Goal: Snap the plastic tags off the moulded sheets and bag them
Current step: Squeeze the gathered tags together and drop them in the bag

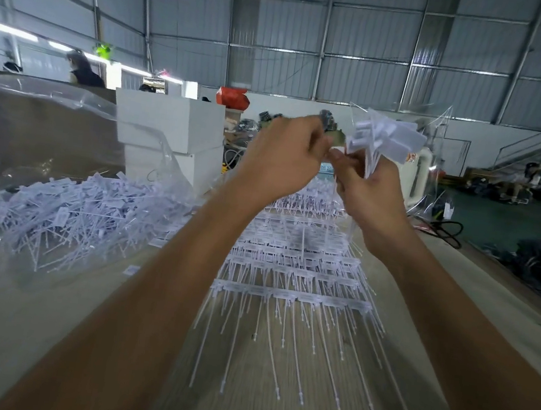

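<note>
Bunch of tags (pixel 386 139): your right hand (pixel 367 190) grips the stems, heads up; your left hand (pixel 281 161) pinches alongside, touching; clear bag (pixel 436 151) just behind

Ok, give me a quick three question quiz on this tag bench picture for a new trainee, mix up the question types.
1. True or false: the right hand holds a bunch of tags raised above the table.
2. Multiple choice: the loose tag pile lies A) left of the arms, B) right of the arms, C) on the floor.
3. Fill in: the moulded sheets lie in rows on the table, below and between the two ______.

Key: 1 true. 2 A. 3 arms; the left hand meets the right one at the bunch.
</note>
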Demonstrator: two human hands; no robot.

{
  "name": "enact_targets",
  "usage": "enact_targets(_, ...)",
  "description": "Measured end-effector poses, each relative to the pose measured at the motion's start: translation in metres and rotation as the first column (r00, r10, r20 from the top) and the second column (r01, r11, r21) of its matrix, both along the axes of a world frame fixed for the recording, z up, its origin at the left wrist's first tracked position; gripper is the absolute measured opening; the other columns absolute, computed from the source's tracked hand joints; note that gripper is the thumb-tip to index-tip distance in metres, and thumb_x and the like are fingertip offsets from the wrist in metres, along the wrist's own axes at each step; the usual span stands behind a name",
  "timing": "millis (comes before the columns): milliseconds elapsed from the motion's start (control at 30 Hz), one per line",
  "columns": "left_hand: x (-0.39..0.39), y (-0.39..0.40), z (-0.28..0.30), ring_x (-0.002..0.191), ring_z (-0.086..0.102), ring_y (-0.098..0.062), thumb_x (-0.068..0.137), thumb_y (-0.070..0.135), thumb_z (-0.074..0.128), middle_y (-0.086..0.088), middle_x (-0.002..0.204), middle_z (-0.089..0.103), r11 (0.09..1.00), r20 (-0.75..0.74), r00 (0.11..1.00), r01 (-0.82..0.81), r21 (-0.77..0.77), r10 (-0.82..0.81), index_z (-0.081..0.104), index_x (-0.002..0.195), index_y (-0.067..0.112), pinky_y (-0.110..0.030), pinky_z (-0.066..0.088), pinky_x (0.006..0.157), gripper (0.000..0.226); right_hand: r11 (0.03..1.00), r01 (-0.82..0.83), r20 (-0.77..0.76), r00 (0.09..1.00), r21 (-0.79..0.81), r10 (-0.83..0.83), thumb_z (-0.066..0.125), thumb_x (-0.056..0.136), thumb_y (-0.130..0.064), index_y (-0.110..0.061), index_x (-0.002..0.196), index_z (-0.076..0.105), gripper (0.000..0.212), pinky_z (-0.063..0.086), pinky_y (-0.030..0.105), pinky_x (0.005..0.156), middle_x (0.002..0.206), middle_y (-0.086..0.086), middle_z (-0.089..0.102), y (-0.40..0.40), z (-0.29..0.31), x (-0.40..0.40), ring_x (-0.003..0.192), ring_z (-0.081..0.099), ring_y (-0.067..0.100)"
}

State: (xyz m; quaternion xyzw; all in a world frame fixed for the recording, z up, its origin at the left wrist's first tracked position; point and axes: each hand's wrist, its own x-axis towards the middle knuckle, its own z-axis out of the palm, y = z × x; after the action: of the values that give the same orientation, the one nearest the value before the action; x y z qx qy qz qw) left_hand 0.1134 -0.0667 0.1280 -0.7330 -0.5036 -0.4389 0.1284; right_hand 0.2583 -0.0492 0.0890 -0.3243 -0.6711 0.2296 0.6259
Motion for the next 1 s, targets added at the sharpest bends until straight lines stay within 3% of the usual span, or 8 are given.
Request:
enact_targets(100, -0.003, 0.002, -0.001, 0.086, 0.064, -0.027, 0.103, 0.041, 0.048, 0.001, 0.081, 0.068, 0.993, -0.013, 0.994, -0.111, 0.036, 0.112, 0.067, 0.092, 0.024, -0.041, 0.046, 0.089, 0.028, 0.996, -0.055, -0.062, 0.997, -0.066, 0.051, 0.060, 0.101, -0.024, -0.015, 0.076, 0.056, 0.027, 0.030, 0.020, 0.045, 0.054, -0.006, 0.047, -0.003, 0.001, 0.000, 0.042, 0.037, 0.004)
enact_targets(233, -0.007, 0.002, 0.003, 0.073, 0.059, -0.024, 0.102, 0.041, 0.052, 0.007, 0.065, 0.057, 0.999, 0.073, 0.997, 0.025, -0.034, -0.022, 0.066, 0.084, 0.023, -0.038, 0.050, 0.074, 0.030, 0.978, -0.175, -0.093, 0.982, -0.110, 0.165, 0.062, 0.100, -0.023, -0.008, 0.091, 0.057, 0.018, 0.027, 0.020, 0.040, 0.063, 0.006, 0.043, -0.006, 0.004, 0.003, 0.042, 0.032, 0.008)
enact_targets(367, -0.011, -0.003, 0.008, 0.050, 0.047, -0.012, 0.103, 0.034, 0.054, -0.002, 0.057, 0.053, 0.967, 0.240, 0.956, 0.210, -0.146, -0.171, 0.061, 0.069, 0.012, -0.032, 0.040, 0.060, 0.041, 0.950, -0.282, -0.030, 0.959, -0.137, 0.280, 0.061, 0.101, -0.024, -0.019, 0.090, 0.062, 0.012, 0.026, 0.021, 0.043, 0.071, 0.010, 0.054, -0.012, 0.012, 0.010, 0.043, 0.031, 0.008)
enact_targets(567, -0.011, -0.006, 0.011, 0.042, 0.041, -0.007, 0.102, 0.021, 0.055, 0.009, 0.043, 0.040, 0.909, 0.449, 0.875, 0.323, -0.265, -0.180, 0.045, 0.056, 0.015, -0.026, 0.039, 0.068, 0.047, 0.957, 0.076, 0.303, 0.939, 0.281, -0.164, 0.061, 0.100, -0.020, -0.028, 0.100, 0.068, 0.010, 0.045, 0.012, 0.064, 0.087, -0.021, 0.063, -0.016, 0.013, 0.009, 0.069, 0.058, -0.012)
enact_targets(667, -0.014, -0.003, 0.010, 0.059, 0.057, -0.009, 0.100, 0.017, 0.055, -0.007, 0.062, 0.065, 0.879, 0.463, 0.868, 0.353, -0.321, -0.179, 0.066, 0.076, -0.004, -0.030, 0.050, 0.073, 0.033, 0.872, 0.110, 0.384, 0.866, 0.476, -0.319, 0.059, 0.096, -0.001, -0.008, 0.115, 0.070, 0.023, 0.055, 0.039, 0.078, 0.098, -0.003, 0.068, -0.011, 0.008, 0.011, 0.080, 0.063, 0.014)
enact_targets(800, -0.017, 0.000, 0.008, 0.039, 0.046, 0.001, 0.098, 0.019, 0.060, 0.012, 0.046, 0.054, 0.861, 0.513, 0.842, 0.378, -0.340, -0.166, 0.069, 0.077, 0.006, -0.017, 0.037, 0.046, 0.026, 0.784, 0.062, 0.351, 0.870, 0.618, -0.346, 0.065, 0.089, 0.005, -0.013, 0.103, 0.071, 0.022, 0.053, 0.040, 0.058, 0.090, -0.013, 0.059, -0.003, 0.005, 0.015, 0.072, 0.055, 0.011)
enact_targets(900, -0.019, 0.003, 0.007, 0.039, 0.040, -0.007, 0.099, 0.020, 0.056, 0.008, 0.046, 0.050, 0.810, 0.603, 0.771, 0.479, -0.338, -0.204, 0.070, 0.065, 0.018, -0.020, 0.031, 0.045, 0.037, 0.739, 0.067, 0.321, 0.872, 0.670, -0.370, 0.064, 0.088, 0.002, -0.023, 0.103, 0.065, 0.029, 0.054, 0.040, 0.057, 0.087, -0.019, 0.051, -0.002, 0.006, 0.014, 0.068, 0.051, 0.011)
enact_targets(1000, -0.022, 0.003, 0.008, 0.041, 0.037, -0.011, 0.100, 0.020, 0.056, 0.004, 0.050, 0.050, 0.759, 0.674, 0.689, 0.582, -0.294, -0.267, 0.075, 0.059, 0.022, -0.022, 0.030, 0.046, 0.045, 0.770, -0.002, 0.320, 0.910, 0.638, -0.263, 0.057, 0.094, -0.009, -0.013, 0.101, 0.069, 0.014, 0.056, 0.037, 0.065, 0.081, -0.016, 0.048, -0.004, 0.000, 0.007, 0.069, 0.053, 0.011)
